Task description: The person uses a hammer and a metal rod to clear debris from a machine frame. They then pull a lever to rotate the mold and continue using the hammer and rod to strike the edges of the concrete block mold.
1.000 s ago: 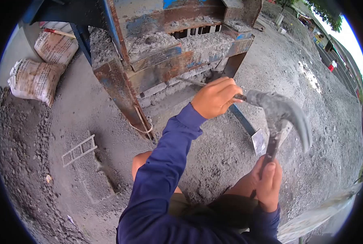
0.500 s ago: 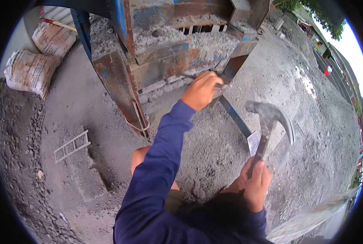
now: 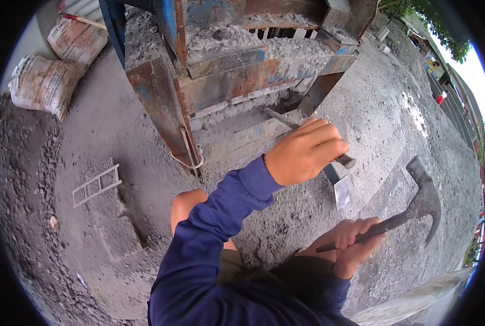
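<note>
My left hand (image 3: 307, 152) is wrapped around a steel chisel-like bar (image 3: 277, 116). Its thin far end reaches under the front plate of a rusty, blue-painted steel machine (image 3: 220, 87) caked with grey cement, and its blunt end pokes out past my fingers. Low on the right, my right hand (image 3: 356, 242) grips a claw hammer (image 3: 424, 201) by the handle. The hammer's head points off to the right, apart from the bar.
Two filled sacks (image 3: 44, 87) lean at the upper left. A small ladder-shaped frame (image 3: 97, 186) lies on the dusty ground beside a shallow block-shaped mound (image 3: 117, 233). A bracket with a pale plate (image 3: 341, 193) stands near the machine's right leg.
My left hand has come back right and down from the machine, with more of the bar showing. The hammer has swung from upright down to the right.
</note>
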The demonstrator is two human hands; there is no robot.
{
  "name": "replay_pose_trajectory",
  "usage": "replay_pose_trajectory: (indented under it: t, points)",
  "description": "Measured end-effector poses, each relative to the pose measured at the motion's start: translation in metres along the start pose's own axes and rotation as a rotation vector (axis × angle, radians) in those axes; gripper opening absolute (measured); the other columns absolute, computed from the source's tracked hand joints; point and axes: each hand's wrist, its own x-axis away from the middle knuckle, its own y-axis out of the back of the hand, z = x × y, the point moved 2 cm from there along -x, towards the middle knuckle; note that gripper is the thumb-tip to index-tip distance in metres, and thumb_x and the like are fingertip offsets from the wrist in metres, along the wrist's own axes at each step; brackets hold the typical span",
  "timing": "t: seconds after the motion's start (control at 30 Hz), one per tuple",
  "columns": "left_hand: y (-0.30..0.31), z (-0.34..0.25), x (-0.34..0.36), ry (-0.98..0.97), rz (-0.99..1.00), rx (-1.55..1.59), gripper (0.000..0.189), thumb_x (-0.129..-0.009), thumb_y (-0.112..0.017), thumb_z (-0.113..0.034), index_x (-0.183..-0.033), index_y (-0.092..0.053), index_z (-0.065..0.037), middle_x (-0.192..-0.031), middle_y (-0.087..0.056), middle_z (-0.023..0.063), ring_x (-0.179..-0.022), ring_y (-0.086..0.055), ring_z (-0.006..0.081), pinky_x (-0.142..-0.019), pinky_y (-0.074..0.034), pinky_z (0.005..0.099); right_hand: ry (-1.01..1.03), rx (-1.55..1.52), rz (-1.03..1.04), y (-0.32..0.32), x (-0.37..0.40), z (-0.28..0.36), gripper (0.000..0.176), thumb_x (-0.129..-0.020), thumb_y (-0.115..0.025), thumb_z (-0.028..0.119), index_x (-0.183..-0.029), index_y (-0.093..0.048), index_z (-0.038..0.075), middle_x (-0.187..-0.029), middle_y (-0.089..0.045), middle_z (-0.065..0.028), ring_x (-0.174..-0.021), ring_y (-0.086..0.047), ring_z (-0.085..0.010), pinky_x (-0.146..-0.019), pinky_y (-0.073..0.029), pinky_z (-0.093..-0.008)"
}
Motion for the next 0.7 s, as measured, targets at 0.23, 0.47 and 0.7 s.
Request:
replay_pose_trajectory:
  t: [0.23, 0.47, 0.7]
  points:
    - [0.004, 0.009, -0.004, -0.027, -0.015, -0.075, 0.029, -0.067, -0.062, 0.011, -0.092, -0.058, -0.003, -0.083, -0.052, 0.0087, -0.074, -0.050, 0.0280, -0.068, -0.041, 0.0370, -0.012, -0.095, -0.023, 0.011, 0.000, 0.002, 0.058, -0.096, -0.026, 0.064, -0.083, -0.035, 0.008, -0.046, -0.028, -0.0022, -0.032, -0.029, -0.0127, -0.028, -0.026, -0.0258]
    - [0.006, 0.016, 0.000, 0.005, -0.016, -0.080, 0.036, -0.062, -0.063, 0.015, -0.093, -0.058, -0.003, -0.085, -0.053, 0.0101, -0.076, -0.051, 0.0290, -0.068, -0.043, 0.0378, -0.006, -0.106, -0.007, 0.012, 0.002, -0.002, 0.055, -0.096, -0.029, 0.062, -0.084, -0.037, 0.009, -0.047, -0.030, -0.0015, -0.032, -0.029, -0.0116, -0.028, -0.026, -0.0252]
    - [0.004, 0.018, 0.001, -0.021, -0.040, -0.072, 0.035, -0.063, -0.064, 0.015, -0.093, -0.058, -0.003, -0.084, -0.053, 0.0100, -0.076, -0.051, 0.0291, -0.067, -0.043, 0.0375, -0.062, -0.060, -0.037, 0.006, 0.004, -0.009, 0.057, -0.095, -0.031, 0.064, -0.083, -0.038, 0.008, -0.047, -0.030, -0.0014, -0.031, -0.029, -0.0124, -0.027, -0.027, -0.0259]
